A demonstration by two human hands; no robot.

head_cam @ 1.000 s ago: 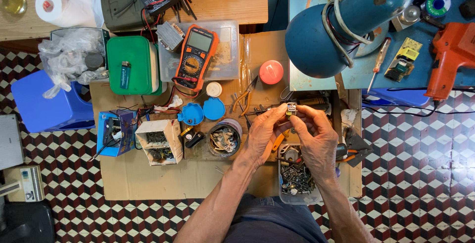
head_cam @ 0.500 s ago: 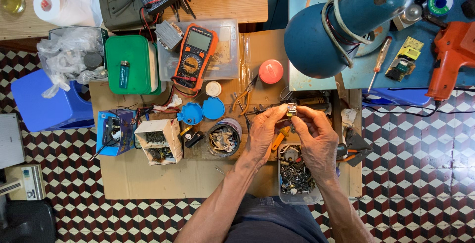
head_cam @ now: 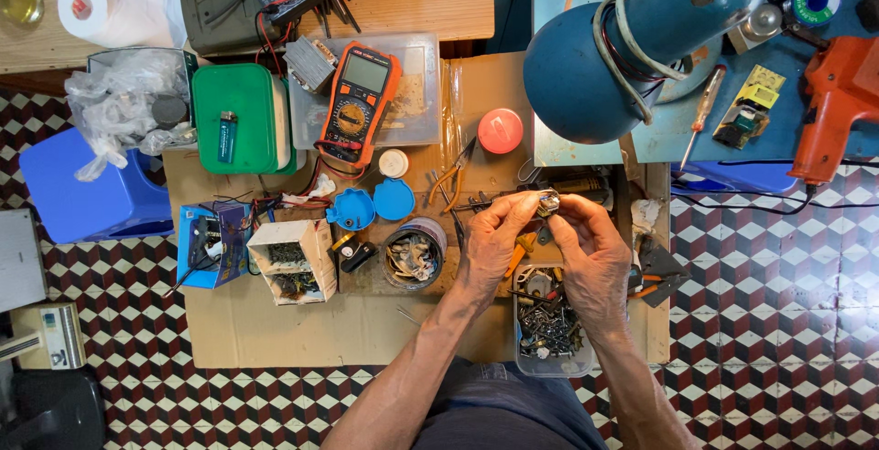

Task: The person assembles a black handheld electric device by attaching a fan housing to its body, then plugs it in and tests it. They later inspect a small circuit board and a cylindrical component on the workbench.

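Both hands meet above the cluttered cardboard bench. The left hand and the right hand pinch a small metal part between their fingertips, thumbs and forefingers closed narrowly on it from either side. The part sits raised off the bench, just above the clear tray of screws and scrap that lies between the wrists. What exactly the part is, I cannot tell; it is tiny and half covered by the fingers.

To the left of the left hand stands a round tin full of bits, and beyond it a white box and a blue box with wires. Two blue caps lie just above the tin, a white lid near them. An orange multimeter rests tilted on a clear lid, beside a green case with a lighter on it. A red cap lies above the hands, pliers near it. The big blue lamp hangs over the bench to the right, with a screwdriver and an orange soldering gun on the blue table beyond. A paper roll sits at the far left
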